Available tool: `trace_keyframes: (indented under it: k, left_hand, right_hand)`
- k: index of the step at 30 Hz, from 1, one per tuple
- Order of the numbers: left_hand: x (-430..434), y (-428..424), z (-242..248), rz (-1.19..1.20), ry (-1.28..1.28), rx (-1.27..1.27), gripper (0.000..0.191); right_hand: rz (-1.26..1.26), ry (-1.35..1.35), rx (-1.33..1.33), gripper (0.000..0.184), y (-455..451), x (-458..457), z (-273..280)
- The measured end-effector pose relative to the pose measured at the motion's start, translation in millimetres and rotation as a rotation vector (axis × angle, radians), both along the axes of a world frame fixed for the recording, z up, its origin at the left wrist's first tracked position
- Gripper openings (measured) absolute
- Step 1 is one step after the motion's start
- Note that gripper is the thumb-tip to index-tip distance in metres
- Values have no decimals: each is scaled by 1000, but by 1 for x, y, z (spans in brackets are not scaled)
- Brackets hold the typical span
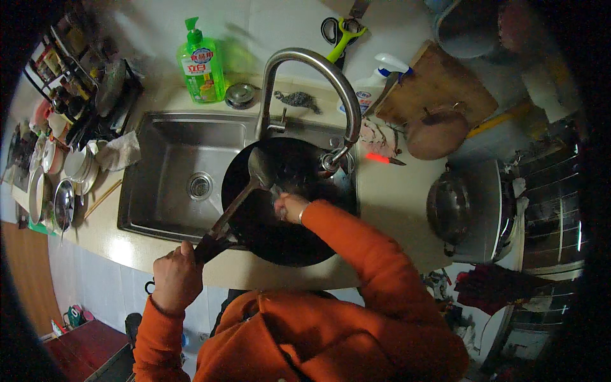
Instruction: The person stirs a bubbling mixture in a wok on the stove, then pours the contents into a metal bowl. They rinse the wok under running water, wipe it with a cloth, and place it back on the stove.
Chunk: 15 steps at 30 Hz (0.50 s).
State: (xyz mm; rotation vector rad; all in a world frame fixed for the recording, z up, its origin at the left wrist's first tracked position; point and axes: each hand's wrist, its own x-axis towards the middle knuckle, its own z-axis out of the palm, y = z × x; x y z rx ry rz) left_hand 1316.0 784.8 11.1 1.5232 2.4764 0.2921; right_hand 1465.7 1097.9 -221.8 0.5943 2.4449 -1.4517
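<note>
A large black wok (286,243) rests over the right basin of the steel double sink, under the curved metal faucet (351,95). At the lower left, my left hand (179,277) is closed around a dark handle at the wok's near-left side. A metal spatula (238,198) slants from beside that hand up over the wok, its blade above the wok's interior; whether the hand grips the spatula, the wok's handle or both is hard to tell. My right hand (289,208) is inside the wok, near the spatula, on something pale and blurred that I cannot identify.
The left sink basin (157,191) has a round drain. Behind stand a green soap bottle (200,71), a spray bottle (367,93) and a wooden cutting board (434,90). Bowls (76,162) and chopsticks (102,199) lie left; a red-handled knife (384,158) and lidded pot (448,207) are right.
</note>
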Motion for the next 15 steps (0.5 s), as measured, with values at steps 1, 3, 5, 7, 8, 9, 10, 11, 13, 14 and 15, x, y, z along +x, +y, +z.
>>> trace_keyframes:
  k: [1, 3, 5, 7, 8, 9, 10, 11, 13, 14, 15]
  left_hand:
    - [-2, -1, 0, 0, -9, 6, 26]
    - [-7, -4, -1, -6, -31, 1, 28]
    - [-8, -8, -1, 5, -63, -5, 29]
    - [-12, -8, -1, 9, -90, -5, 29]
    - [-13, -9, 0, 8, -113, -21, 30]
    - [-15, -10, 1, 8, -137, -38, 30]
    - [-16, -10, 1, 12, -159, -60, 31]
    - [-18, -11, 2, 13, -186, -75, 31]
    - [-23, -14, 3, 39, -231, -142, 30]
    - [-26, -15, 4, 19, -272, -122, 30]
    - [-30, -16, 4, 6, -314, -126, 29]
  right_hand:
    - [152, 24, 157, 21, 0, 7, 5]
    - [-82, -4, 108, 21, 9, 25, 20]
    - [-339, -73, 159, 17, 24, 45, 38]
    - [-553, -141, 219, 29, 42, 55, 52]
    - [-578, -245, 280, 38, 50, 58, 57]
    - [-316, -374, 677, 45, 54, 56, 59]
    - [-261, -486, 719, 52, 55, 47, 56]
    - [-202, -597, 757, 58, 53, 32, 52]
    - [-174, -598, 746, 69, 44, 6, 47]
    - [-211, -489, 695, 73, 38, -4, 45]
    - [-252, -381, 639, 78, 31, -14, 45]
